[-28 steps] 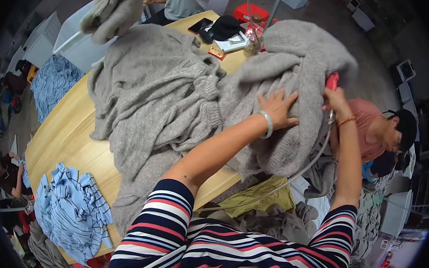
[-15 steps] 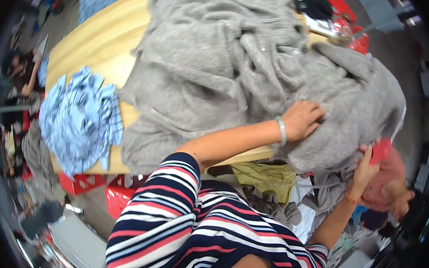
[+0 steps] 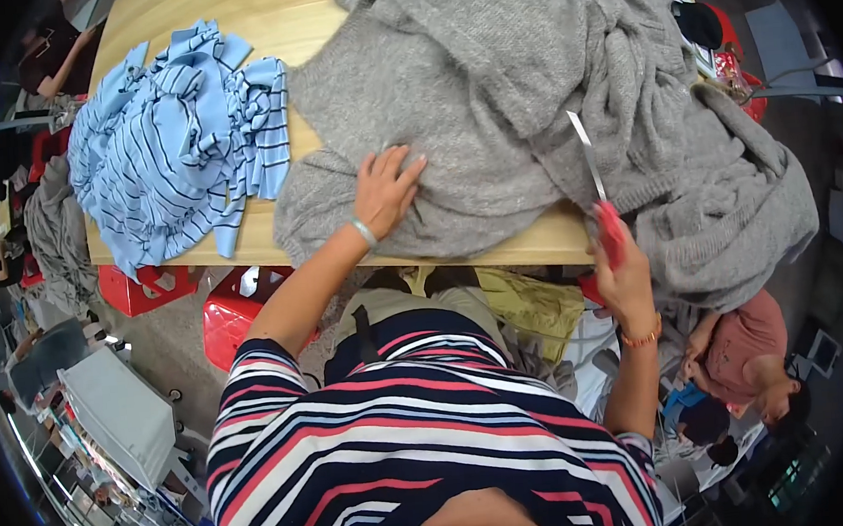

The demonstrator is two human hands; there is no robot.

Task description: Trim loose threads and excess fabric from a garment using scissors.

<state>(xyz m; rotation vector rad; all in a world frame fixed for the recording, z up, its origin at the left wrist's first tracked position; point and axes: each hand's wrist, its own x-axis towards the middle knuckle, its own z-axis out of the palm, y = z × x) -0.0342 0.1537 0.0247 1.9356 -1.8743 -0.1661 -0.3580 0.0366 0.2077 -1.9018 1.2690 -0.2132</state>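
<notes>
My left hand [image 3: 389,189] lies with its fingers spread on the near part of a heap of grey knit garments [image 3: 445,183] on the wooden table. My right hand [image 3: 623,273], at the table's front edge, is closed round the red handles of a pair of scissors [image 3: 612,230]. Their slim silver blades point away from me over the grey knit and look closed together. Part of the grey pile hangs over the table's right side, beside my right hand.
A crumpled pile of light-blue garments with dark stripes [image 3: 174,153] lies on the table's [image 3: 297,18] left. Red plastic stools [image 3: 230,315] stand below the front edge, near yellow-green cloth [image 3: 527,304]. A person in a pink top [image 3: 740,348] sits at the lower right.
My left hand has moved left across the grey knit and now lies flat. My right hand has brought the scissors from the right side in over the table. The view has shifted.
</notes>
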